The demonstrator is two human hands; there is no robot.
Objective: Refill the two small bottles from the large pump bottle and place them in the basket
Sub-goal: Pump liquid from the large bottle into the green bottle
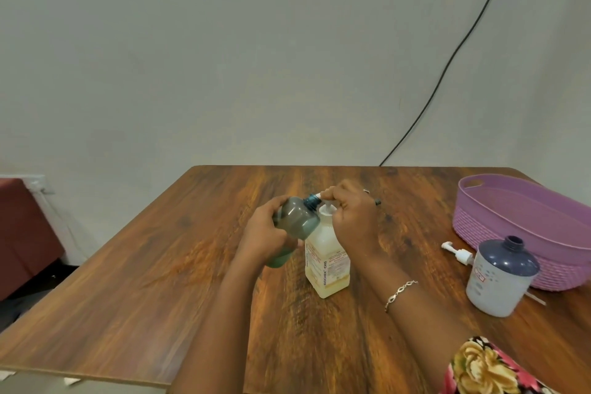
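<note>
Your left hand (267,235) sits just left of the large pump bottle (327,261), with its fingers curled round the tilted small green bottle (295,222). Your right hand (353,217) is over that bottle's top right, fingers bunched on the pump head (319,196) (a bracelet (399,293) rides the wrist). Both forearms reach in from its near side.

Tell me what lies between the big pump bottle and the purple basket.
In the head view, the right forearm crosses that stretch of table, and a loose white pump lies close to the basket.
</note>
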